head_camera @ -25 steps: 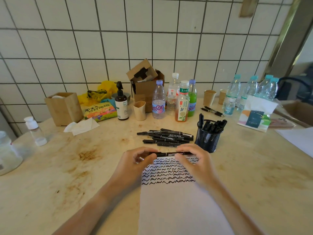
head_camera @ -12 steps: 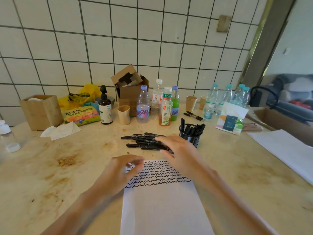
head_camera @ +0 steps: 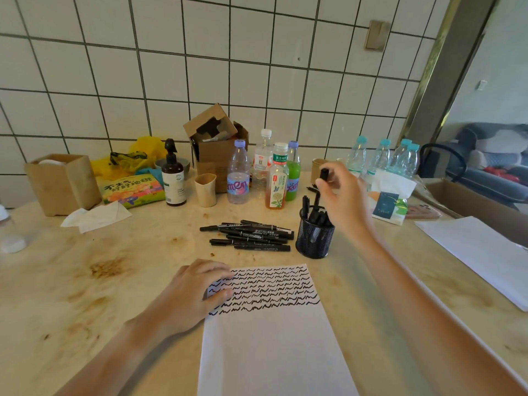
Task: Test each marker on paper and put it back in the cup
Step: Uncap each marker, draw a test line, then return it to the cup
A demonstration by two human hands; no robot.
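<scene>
Beige stone bench [head_camera: 85, 281] | white paper [head_camera: 271, 338] laid at near edge, top pinned by left hand [head_camera: 194, 292], fingers curled | black mesh cup [head_camera: 314, 238] set toward the back edge, behind paper | marker [head_camera: 322, 181] held upright over cup, pinched in right hand [head_camera: 343, 201]

My left hand [head_camera: 191, 292] lies flat, fingers curled, palm down; my right hand [head_camera: 344, 195] is raised, fingertips pinched together.
</scene>
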